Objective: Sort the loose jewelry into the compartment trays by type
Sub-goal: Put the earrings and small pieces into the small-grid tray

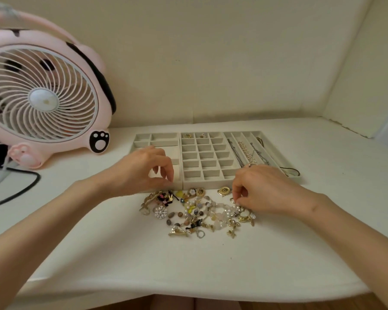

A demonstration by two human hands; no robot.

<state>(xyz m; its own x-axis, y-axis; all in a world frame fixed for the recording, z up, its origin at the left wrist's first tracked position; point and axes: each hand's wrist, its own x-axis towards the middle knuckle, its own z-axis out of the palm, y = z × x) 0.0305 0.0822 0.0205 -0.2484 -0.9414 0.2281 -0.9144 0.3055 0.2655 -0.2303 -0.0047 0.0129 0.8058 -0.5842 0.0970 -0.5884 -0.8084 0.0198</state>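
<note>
A pile of loose jewelry [197, 211] lies on the white table in front of three beige compartment trays. The left tray [164, 139] has a few large compartments, the middle tray [207, 159] many small squares with two small pieces at the back, and the right tray [258, 144] long slots holding chains and a pearl strand. My left hand [143, 168] hovers above the pile's left edge, fingers curled, holding nothing I can see. My right hand [262, 189] reaches into the pile's right side and pinches a small gold piece [233, 200].
A pink desk fan [40, 97] stands at the back left, with a black cable [14, 189] looping on the table beside it. Walls close off the back and the right side. The table's front edge runs just below my forearms.
</note>
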